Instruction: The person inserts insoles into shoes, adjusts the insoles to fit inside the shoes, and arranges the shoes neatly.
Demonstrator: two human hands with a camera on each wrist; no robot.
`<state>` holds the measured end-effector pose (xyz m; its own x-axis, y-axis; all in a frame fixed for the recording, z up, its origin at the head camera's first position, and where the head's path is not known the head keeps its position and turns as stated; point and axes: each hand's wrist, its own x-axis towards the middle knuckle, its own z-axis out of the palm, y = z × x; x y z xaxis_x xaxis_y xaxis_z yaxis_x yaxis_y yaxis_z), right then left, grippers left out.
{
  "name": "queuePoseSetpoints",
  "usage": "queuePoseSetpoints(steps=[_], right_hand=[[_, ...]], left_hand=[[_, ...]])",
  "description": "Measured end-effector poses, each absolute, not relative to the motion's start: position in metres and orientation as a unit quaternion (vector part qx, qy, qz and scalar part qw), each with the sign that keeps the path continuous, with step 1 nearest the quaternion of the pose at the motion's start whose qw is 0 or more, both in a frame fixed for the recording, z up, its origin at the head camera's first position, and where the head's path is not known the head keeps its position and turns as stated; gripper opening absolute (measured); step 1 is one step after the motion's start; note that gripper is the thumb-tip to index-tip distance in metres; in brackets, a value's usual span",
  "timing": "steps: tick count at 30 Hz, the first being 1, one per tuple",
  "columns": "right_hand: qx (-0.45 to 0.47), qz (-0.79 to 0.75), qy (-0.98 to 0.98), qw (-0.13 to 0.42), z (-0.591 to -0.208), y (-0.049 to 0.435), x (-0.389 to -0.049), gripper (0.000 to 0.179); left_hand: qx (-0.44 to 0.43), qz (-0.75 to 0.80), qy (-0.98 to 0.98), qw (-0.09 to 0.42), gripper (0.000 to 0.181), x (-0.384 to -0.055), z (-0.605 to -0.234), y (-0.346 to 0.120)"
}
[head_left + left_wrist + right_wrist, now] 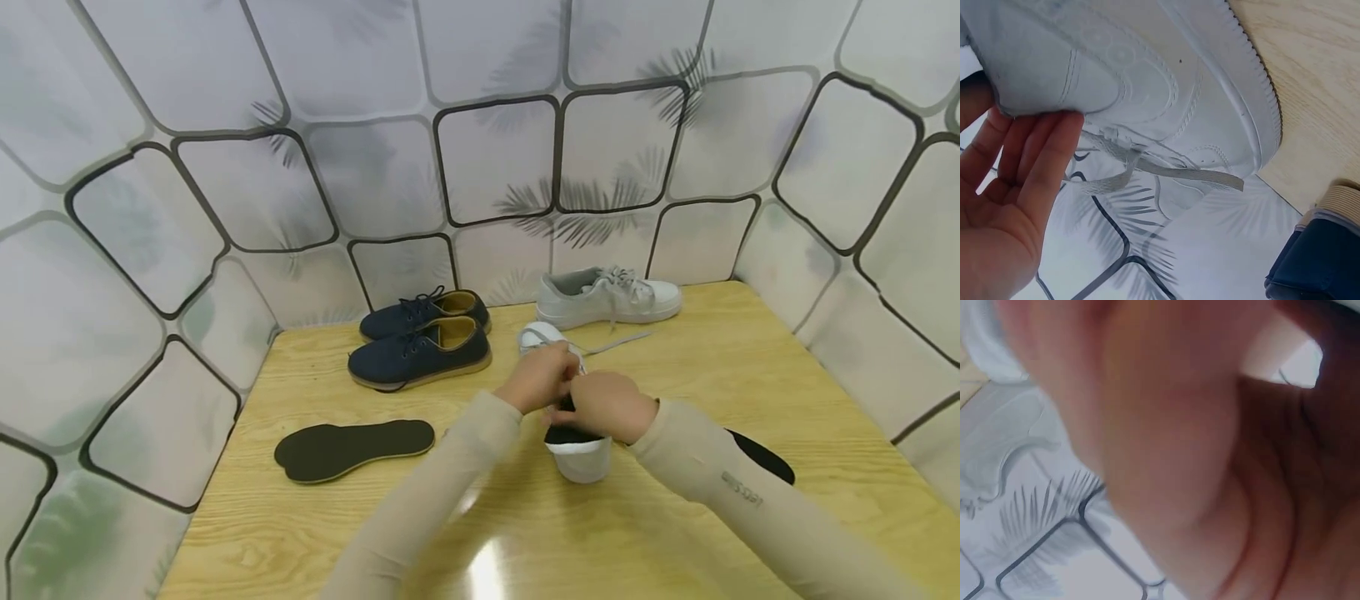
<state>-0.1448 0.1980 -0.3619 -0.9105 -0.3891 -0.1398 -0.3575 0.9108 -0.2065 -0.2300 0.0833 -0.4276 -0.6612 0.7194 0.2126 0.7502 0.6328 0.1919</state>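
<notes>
A white sneaker (583,462) points away from me between my hands, its heel nearest me and its grey lace trailing to the right. My left hand (542,377) grips the sneaker's collar, the fingertips at its edge in the left wrist view. A black insole (572,434) lies partly inside the sneaker's opening. My right hand (611,406) is over the opening with curled fingers and holds this insole. In the right wrist view, blurred curled fingers (1166,425) fill most of the picture and hide the insole.
A second white sneaker (609,298) stands at the back wall. Two navy shoes (420,354) with tan linings stand left of it. One dark insole (352,450) lies at the left; another black insole (765,458) is partly hidden by my right sleeve. Patterned walls border the wooden table (247,533).
</notes>
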Motion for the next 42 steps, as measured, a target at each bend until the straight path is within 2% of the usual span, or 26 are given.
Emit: queuePoseSetpoints(steps=[5, 9, 13, 19, 30, 39, 42], right_hand=[[-0.203, -0.065, 0.968, 0.129, -0.366, 0.184, -0.152, 0.044], [-0.179, -0.065, 0.970, 0.152, -0.376, 0.182, -0.156, 0.024], [-0.159, -0.078, 0.976, 0.128, -0.380, 0.186, -0.151, 0.019], [-0.155, -0.136, 0.977, 0.049, -0.384, 0.192, -0.142, 0.019], [-0.173, -0.221, 0.959, -0.026, -0.406, 0.204, -0.153, 0.036], [-0.163, -0.248, 0.954, -0.035, -0.417, 0.209, -0.163, 0.034], [-0.171, -0.207, 0.963, -0.015, -0.410, 0.206, -0.158, 0.031]], left_hand=[[-0.407, -0.149, -0.901, 0.017, 0.012, -0.234, -0.422, 0.084], [-0.416, -0.167, -0.894, 0.008, 0.010, -0.234, -0.421, 0.082], [-0.418, -0.177, -0.891, 0.006, 0.009, -0.234, -0.421, 0.080], [-0.415, -0.176, -0.892, 0.016, 0.008, -0.236, -0.420, 0.078], [-0.427, -0.194, -0.883, 0.016, 0.011, -0.237, -0.423, 0.075], [-0.428, -0.212, -0.878, 0.018, 0.009, -0.236, -0.425, 0.076], [-0.423, -0.201, -0.883, 0.019, 0.009, -0.235, -0.425, 0.077]])
